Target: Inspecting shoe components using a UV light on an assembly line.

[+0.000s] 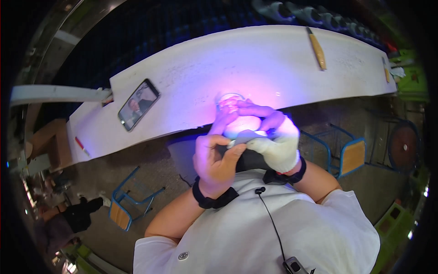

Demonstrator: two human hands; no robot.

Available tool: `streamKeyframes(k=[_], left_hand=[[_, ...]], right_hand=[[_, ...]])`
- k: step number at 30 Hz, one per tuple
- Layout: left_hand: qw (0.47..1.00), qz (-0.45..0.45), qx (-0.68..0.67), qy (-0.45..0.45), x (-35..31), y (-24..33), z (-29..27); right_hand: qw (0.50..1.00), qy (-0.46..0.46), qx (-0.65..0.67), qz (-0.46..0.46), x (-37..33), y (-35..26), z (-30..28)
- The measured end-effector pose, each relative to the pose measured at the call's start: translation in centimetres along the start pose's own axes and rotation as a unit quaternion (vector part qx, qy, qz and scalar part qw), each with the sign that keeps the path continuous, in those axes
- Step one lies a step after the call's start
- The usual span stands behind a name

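Observation:
My left hand (214,157), bare with a black wrist strap, pinches a small pale object at its fingertips, pressed against the thing in my other hand. My right hand (273,137), in a white cut-finger glove, is closed around a small lit tool (248,135) giving off blue-violet light. Just past my fingers stands a small round clear container (229,101) on the white workbench (191,82). What the pinched object is stays hidden by glare and fingers.
A phone (138,104) with a lit screen lies on the bench to the left. A wooden-handled tool (317,49) lies at the far right, a red pen (82,145) near the left end. Blue metal chairs (130,201) (346,153) stand on the floor below.

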State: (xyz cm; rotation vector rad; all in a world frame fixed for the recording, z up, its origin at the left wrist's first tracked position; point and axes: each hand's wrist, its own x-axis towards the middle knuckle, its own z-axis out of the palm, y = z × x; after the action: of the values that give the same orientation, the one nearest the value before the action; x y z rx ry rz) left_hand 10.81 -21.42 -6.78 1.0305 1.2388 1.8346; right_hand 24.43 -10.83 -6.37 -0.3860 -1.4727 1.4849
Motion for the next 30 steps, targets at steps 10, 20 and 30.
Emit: streamKeyframes(k=[10,20,30], left_hand=[[0.964,0.045,0.229,-0.126,5.0,3.9,-1.7],[0.97,-0.052,0.171,-0.167,6.1,4.5,-6.7],[0.963,-0.018,0.184,-0.194,5.6,2.3,-9.4]], right_hand=[[0.959,-0.116,-0.258,0.003,2.8,-1.5,-1.0],[0.908,-0.149,-0.371,-0.128,3.1,3.1,0.1],[0.92,-0.19,-0.333,-0.083,3.9,5.1,-0.4]])
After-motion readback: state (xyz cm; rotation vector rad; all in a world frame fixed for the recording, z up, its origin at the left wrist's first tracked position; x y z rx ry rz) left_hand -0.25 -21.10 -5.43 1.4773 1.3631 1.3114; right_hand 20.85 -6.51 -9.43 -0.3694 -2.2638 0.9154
